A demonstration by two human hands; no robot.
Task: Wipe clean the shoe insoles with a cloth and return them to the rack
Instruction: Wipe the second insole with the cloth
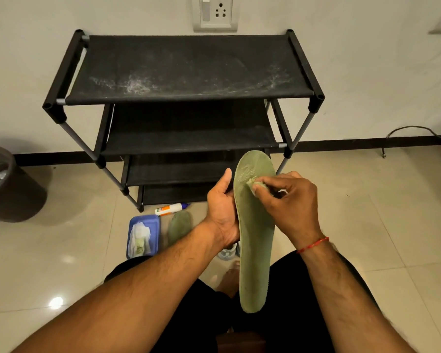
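I hold a long green insole (255, 250) upright in front of me, toe end up. My left hand (222, 210) grips its left edge near the middle, thumb pointing up. With its fingertips my right hand (288, 202) pinches a small pale green cloth (256, 184) against the insole's upper part. A second green insole (180, 226) lies flat on the floor, just left of my left wrist. The black shoe rack (189, 98) stands against the wall ahead, its dusty top shelf bare.
A blue tray (155, 220) with crumpled wipes sits on the tiled floor beside the floor insole. A white glue bottle (171, 208) lies at the rack's foot. A dark bin (8, 174) stands at far left. A cable (413, 133) hangs at right. Part of a shoe (228, 252) shows below my left wrist.
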